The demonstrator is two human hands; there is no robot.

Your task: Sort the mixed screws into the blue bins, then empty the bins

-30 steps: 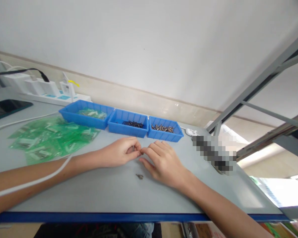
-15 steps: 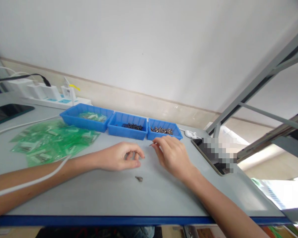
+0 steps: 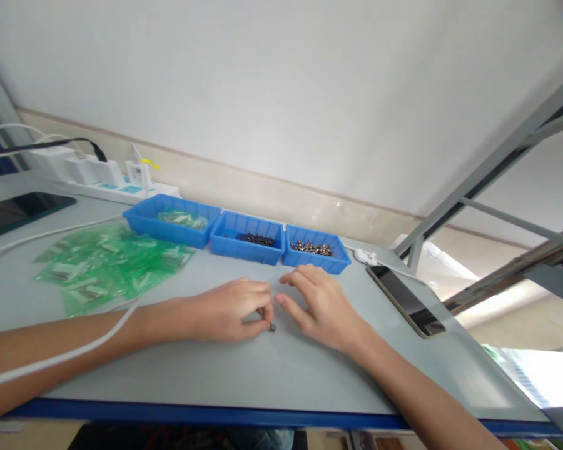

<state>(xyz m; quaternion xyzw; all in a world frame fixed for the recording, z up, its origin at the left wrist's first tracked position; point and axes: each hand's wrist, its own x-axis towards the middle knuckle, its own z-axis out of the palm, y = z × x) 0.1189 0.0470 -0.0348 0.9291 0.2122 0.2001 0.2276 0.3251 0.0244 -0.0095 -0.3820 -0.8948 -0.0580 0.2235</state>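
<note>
My left hand (image 3: 237,311) rests low over the grey table, thumb and fingers closed on a small screw-like metal piece (image 3: 273,327). Only the end of that piece shows past the fingertips; the rest is hidden. Just to the right is my right hand (image 3: 319,306), its thumb and index finger apart, with nothing visible between them. Beyond the hands, a blue bin (image 3: 316,268) contains shiny small metal parts (image 3: 312,248). Beside it, the middle blue bin (image 3: 244,251) holds dark screws (image 3: 259,239).
Green plastic packets (image 3: 107,262) lie piled at left, with more in the left blue bin (image 3: 166,232). A white cable (image 3: 84,347) crosses my left forearm. A phone (image 3: 406,301) lies at right, another dark device (image 3: 21,212) at far left. A power strip (image 3: 131,192) stands behind.
My left hand has come down and closed on the metal piece lying on the table. My right hand has opened; the tiny piece it pinched is no longer seen there.
</note>
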